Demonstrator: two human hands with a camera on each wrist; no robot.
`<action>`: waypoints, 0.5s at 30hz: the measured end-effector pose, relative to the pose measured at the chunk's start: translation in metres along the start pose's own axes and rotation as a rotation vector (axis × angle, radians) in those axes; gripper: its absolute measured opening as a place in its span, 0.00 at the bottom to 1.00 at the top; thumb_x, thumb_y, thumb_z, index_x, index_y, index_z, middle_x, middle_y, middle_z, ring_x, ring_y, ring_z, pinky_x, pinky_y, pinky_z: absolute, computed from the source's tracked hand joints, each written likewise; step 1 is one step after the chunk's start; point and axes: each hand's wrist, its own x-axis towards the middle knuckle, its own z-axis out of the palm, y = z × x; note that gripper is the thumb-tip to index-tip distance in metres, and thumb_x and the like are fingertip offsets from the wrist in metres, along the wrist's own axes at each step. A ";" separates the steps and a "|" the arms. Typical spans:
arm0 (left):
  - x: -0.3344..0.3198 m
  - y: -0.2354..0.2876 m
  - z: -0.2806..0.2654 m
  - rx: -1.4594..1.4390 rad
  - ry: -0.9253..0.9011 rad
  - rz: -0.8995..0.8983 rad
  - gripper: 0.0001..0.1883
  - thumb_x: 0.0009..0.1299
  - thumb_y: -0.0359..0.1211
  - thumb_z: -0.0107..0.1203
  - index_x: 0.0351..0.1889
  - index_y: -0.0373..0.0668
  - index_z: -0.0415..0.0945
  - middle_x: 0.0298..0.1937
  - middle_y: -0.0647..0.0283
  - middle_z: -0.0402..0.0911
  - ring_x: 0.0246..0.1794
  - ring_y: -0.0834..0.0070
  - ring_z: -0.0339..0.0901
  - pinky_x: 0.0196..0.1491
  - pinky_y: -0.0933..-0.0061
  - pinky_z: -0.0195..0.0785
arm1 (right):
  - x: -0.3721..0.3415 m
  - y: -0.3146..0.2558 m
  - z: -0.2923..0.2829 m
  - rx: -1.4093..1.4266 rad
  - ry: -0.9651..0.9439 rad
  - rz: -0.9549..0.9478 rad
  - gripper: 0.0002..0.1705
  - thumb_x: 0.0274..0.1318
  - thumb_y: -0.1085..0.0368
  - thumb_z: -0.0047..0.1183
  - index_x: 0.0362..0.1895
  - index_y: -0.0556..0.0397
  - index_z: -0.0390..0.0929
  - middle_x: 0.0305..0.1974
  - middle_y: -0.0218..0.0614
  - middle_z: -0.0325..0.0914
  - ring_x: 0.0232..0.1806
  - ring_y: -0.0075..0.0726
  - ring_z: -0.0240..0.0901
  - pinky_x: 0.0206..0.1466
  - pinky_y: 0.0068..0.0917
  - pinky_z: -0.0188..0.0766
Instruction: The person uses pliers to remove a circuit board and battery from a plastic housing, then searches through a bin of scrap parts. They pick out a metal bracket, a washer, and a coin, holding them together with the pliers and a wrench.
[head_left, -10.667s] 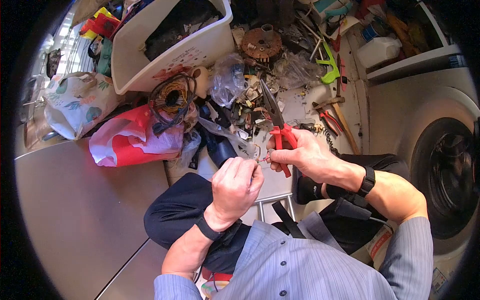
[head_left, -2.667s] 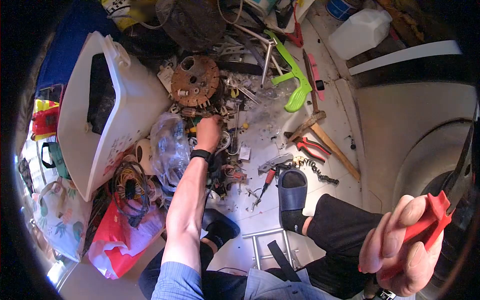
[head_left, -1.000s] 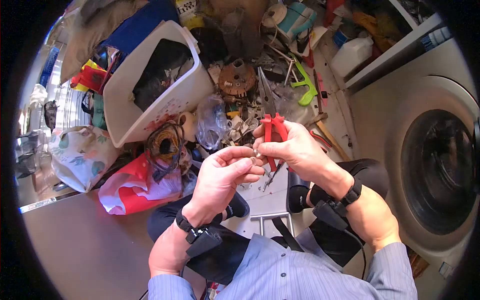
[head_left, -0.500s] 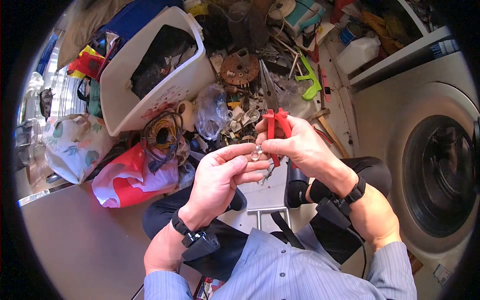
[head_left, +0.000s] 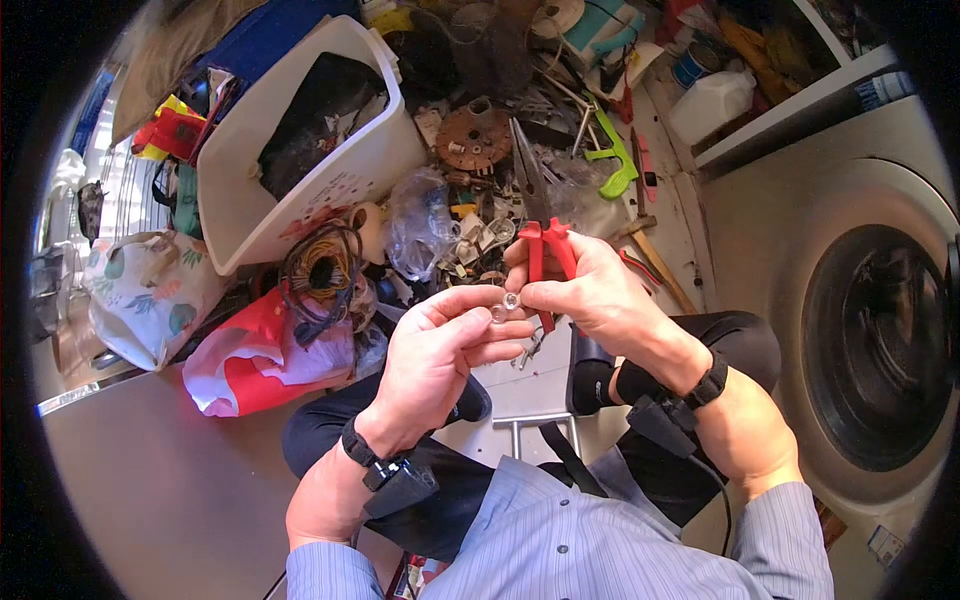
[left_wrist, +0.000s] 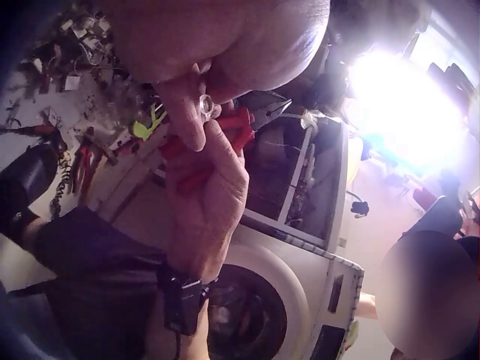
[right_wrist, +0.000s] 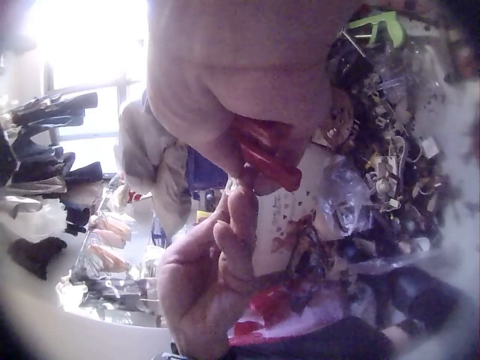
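Observation:
My right hand (head_left: 600,290) grips long-nose pliers (head_left: 533,236) with red handles, their metal nose pointing away from me. Its thumb and fingertip also pinch a small shiny round piece (head_left: 511,300). Right beside that, my left hand (head_left: 430,340) holds a small clear round piece (head_left: 497,314) between thumb and fingers, its palm turned partly up. From the left wrist, a ring-like end of the clear piece (left_wrist: 206,105) shows at the fingertips, close to the pliers' handles. In the right wrist view, the red handles (right_wrist: 270,161) stick out under the right hand.
Loose parts and a rusty disc (head_left: 472,138) lie on the floor ahead. A white bin (head_left: 330,190), a cable coil (head_left: 325,265) and a red-and-white bag (head_left: 270,355) stand left. To the right are a hammer (head_left: 663,265), a green plastic tool (head_left: 617,165) and a washing machine (head_left: 870,345).
Earlier the hands held a red wire; then the left hand reached into the pile while the right held the pliers aside. Now both meet at small round pieces, barely shifted since half a second ago.

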 end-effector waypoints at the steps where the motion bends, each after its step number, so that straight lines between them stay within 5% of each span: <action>1: 0.001 -0.001 -0.001 0.001 0.000 -0.001 0.14 0.79 0.26 0.50 0.59 0.28 0.74 0.52 0.46 0.83 0.52 0.56 0.86 0.53 0.64 0.85 | 0.000 0.000 0.000 -0.003 -0.005 -0.003 0.22 0.58 0.71 0.61 0.57 0.60 0.76 0.42 0.33 0.83 0.41 0.25 0.79 0.43 0.24 0.75; 15: 0.007 -0.011 -0.005 -0.090 -0.058 0.001 0.09 0.79 0.24 0.49 0.53 0.30 0.73 0.52 0.49 0.83 0.53 0.59 0.85 0.60 0.63 0.82 | -0.007 0.001 0.003 -0.151 0.013 -0.058 0.19 0.59 0.73 0.60 0.55 0.60 0.77 0.42 0.32 0.84 0.42 0.22 0.78 0.45 0.23 0.76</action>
